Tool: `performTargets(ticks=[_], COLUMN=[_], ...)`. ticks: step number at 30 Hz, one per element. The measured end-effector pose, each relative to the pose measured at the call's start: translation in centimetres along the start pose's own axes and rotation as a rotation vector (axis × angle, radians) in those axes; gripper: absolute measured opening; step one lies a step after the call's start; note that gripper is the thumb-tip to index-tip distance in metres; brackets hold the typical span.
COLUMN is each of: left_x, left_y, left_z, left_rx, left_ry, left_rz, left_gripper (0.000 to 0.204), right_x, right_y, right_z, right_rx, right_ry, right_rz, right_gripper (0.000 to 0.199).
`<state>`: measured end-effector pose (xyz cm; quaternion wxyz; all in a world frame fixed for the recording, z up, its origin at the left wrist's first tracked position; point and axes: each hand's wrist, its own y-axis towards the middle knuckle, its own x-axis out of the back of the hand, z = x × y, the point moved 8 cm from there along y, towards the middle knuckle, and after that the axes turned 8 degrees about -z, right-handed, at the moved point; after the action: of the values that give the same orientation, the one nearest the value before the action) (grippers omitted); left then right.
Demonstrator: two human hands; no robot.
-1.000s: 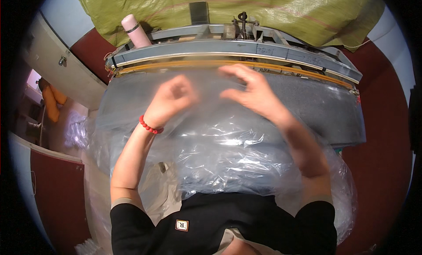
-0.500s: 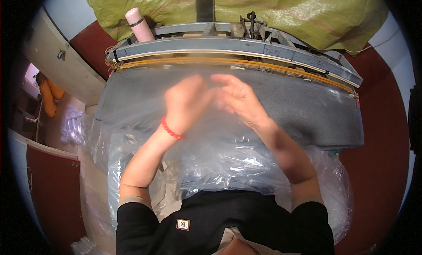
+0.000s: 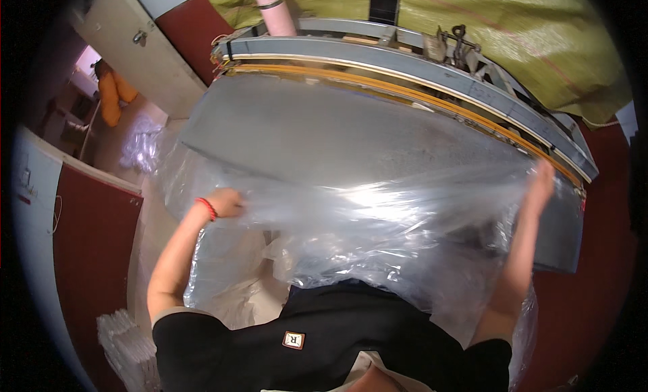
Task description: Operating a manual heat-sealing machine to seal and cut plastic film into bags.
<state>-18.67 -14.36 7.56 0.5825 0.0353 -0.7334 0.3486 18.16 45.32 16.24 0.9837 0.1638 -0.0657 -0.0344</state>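
Observation:
A large clear plastic sheet [image 3: 378,199] stretches between my two hands across the near part of a dark grey padded work surface [image 3: 290,128]. My left hand [image 3: 228,203], with a red bracelet at the wrist, is closed on the sheet's left side, in front of the surface's near edge. Farther out to the right, my right hand [image 3: 540,183] is closed on the sheet near the far right of the surface. Loose folds of the sheet hang down over my front. Slight blur hides the fingertips of both hands.
Along the back of the surface runs a grey metal bar [image 3: 337,51] with orange strips [image 3: 378,87]. Behind it are a pink bottle [image 3: 275,14], a metal clamp [image 3: 459,44] and a yellow-green woven cover [image 3: 526,34]. Stacked clear bags [image 3: 128,345] lie at lower left, near a door [image 3: 138,47].
My hands were close together over the middle of the surface; now they are wide apart, left and right, with the sheet spread between them. The view has turned and shifted.

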Motion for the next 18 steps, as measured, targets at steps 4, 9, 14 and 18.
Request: performTargets(ticks=[4, 9, 14, 18], left_x=[4.6, 24.9, 21.7, 14.6], left_y=[-7.3, -14.9, -2.6, 8.4], left_z=[17.7, 15.7, 13.1, 13.9], left_rx=[0.685, 0.495, 0.484, 0.351], left_ry=[0.077, 0.403, -0.115, -0.223], left_rz=[-0.129, -1.667, -1.484, -0.994], left_gripper=[0.031, 0.012, 0.024, 0.046], right_x=[11.2, 21.8, 26.5, 26.7], right_y=[8.0, 12.9, 13.5, 13.2], right_z=[-4.4, -9.7, -11.1, -10.3], right_rx=[0.275, 0.239, 0.147, 0.125], right_ry=[-0.266, -0.442, -0.773, -1.069], right_rz=[-0.125, -0.225, -0.379, -0.362], right_gripper=[0.025, 0.029, 0.043, 0.042])
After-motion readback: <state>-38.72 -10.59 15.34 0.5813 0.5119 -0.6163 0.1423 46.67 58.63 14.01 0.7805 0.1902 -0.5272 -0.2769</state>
